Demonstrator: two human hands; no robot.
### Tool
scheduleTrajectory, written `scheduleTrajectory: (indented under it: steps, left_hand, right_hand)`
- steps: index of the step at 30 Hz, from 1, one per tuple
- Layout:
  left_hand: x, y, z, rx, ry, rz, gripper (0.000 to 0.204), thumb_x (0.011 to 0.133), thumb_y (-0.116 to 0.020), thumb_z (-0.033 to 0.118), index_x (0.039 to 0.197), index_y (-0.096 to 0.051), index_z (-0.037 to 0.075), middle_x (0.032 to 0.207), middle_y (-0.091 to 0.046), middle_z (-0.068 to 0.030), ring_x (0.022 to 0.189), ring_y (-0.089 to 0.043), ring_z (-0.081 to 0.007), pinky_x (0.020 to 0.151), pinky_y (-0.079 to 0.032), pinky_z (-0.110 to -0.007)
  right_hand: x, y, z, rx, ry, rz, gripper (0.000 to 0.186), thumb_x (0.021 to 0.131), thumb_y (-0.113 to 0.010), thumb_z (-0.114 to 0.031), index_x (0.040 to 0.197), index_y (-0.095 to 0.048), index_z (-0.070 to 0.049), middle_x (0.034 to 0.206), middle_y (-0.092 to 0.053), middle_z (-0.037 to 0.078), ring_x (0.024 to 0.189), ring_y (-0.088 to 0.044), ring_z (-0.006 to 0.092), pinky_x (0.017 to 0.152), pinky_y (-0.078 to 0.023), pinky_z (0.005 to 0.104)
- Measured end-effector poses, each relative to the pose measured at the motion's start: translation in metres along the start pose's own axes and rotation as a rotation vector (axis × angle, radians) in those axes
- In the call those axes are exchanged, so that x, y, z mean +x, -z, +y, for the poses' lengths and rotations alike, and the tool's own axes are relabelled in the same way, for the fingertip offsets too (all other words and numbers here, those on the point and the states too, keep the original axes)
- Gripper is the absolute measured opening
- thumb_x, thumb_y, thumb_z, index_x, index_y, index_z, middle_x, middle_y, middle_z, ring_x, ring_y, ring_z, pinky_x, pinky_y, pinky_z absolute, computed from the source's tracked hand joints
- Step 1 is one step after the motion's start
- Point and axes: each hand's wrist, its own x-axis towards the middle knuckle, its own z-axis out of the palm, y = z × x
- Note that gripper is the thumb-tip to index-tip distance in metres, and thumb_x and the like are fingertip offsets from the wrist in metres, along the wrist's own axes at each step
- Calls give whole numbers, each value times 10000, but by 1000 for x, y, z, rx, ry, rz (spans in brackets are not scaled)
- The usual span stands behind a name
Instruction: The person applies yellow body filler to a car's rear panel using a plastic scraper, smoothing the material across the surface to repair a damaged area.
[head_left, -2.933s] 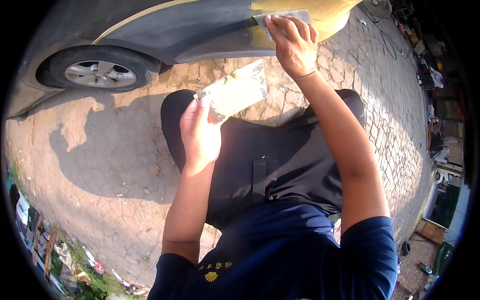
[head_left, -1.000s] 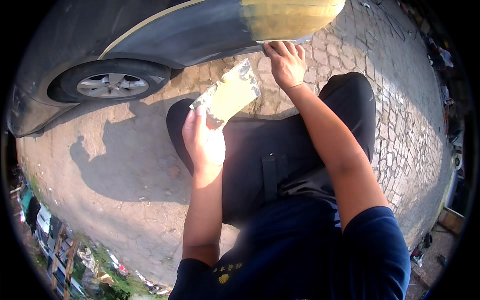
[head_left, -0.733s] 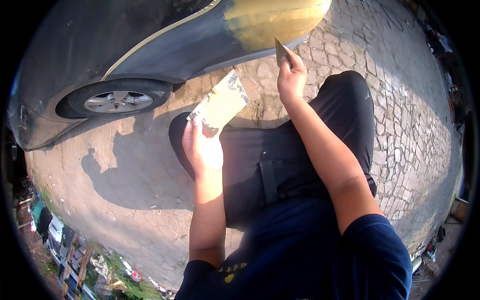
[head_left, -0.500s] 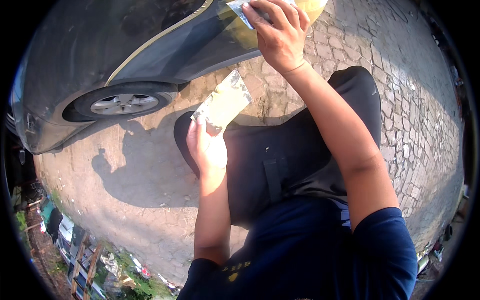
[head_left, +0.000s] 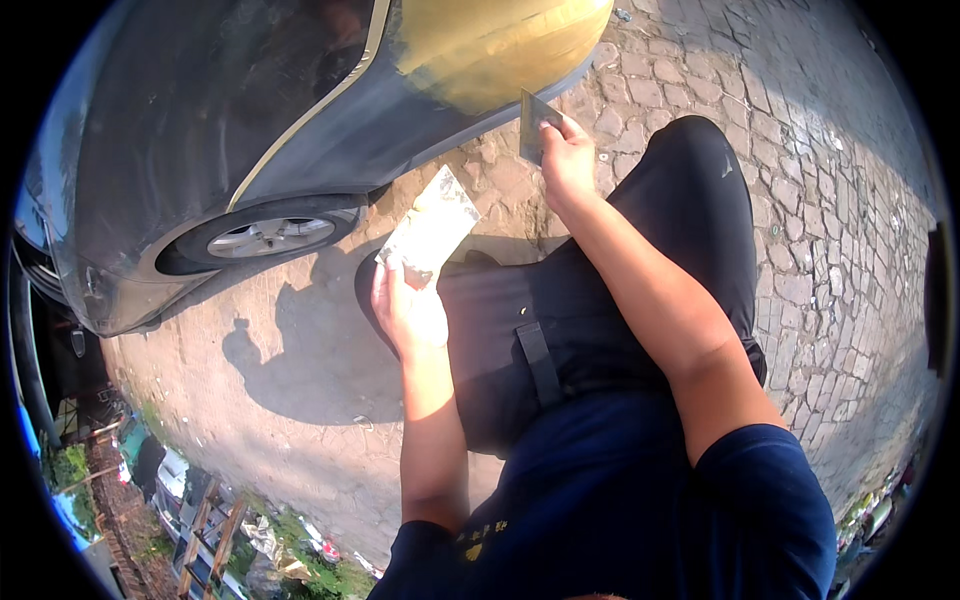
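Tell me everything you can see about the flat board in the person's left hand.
The flat board is a thin rectangular plate, smeared pale cream-yellow over most of its top face, with a greyer, cleaner corner near the grip. It looks stiff; its material cannot be told. The left hand pinches it at its lower end, thumb on top, so it slants up and away toward the car, face up, above the paved ground. Nothing else touches it; the right hand holds a separate scraper apart from it.
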Motion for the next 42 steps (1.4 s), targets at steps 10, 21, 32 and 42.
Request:
scheduleTrajectory:
  steps: [10, 21, 32, 42]
  left_hand:
    - [-13, -36, 28, 31, -44, 17, 405, 1079, -550, 182, 1393, -541, -74, 1382, -633, -184, 1259, -637, -279, 1043, -533, -437]
    - [-17, -74, 32, 64, -21, 5, 292, 1089, -555, 169, 1279, -603, -47, 1263, -677, -143, 1169, -661, -244, 1002, -535, -414]
    - [-15, -119, 57, 312, -148, -199, 258, 1110, -514, 146, 1258, -604, -45, 1162, -680, -104, 1080, -656, -188, 971, -529, -358]
    - [-5, -149, 56, 118, -22, -129, 372, 1090, -545, 188, 1381, -530, -43, 1349, -641, -164, 1236, -636, -271, 1050, -513, -433]
  right_hand:
    - [93, 15, -100, -722, 1228, 142, 425, 825, -663, -160, 1234, -726, -255, 1231, -637, -73, 1199, -592, 140, 1058, -384, 392]
    - [30, 58, -88, 41, 116, -389, 288, 947, -667, -105, 1227, -734, -113, 1034, -705, 30, 1004, -657, 179, 974, -469, 329]
    - [14, 143, -152, 354, 128, -1091, 310, 1074, -593, -168, 1278, -694, 41, 1187, -676, 69, 1090, -620, 146, 962, -490, 310]
    - [20, 153, -122, 436, 65, -1048, 285, 1108, -555, -215, 1220, -687, 12, 1020, -672, 17, 926, -606, 108, 887, -505, 291]
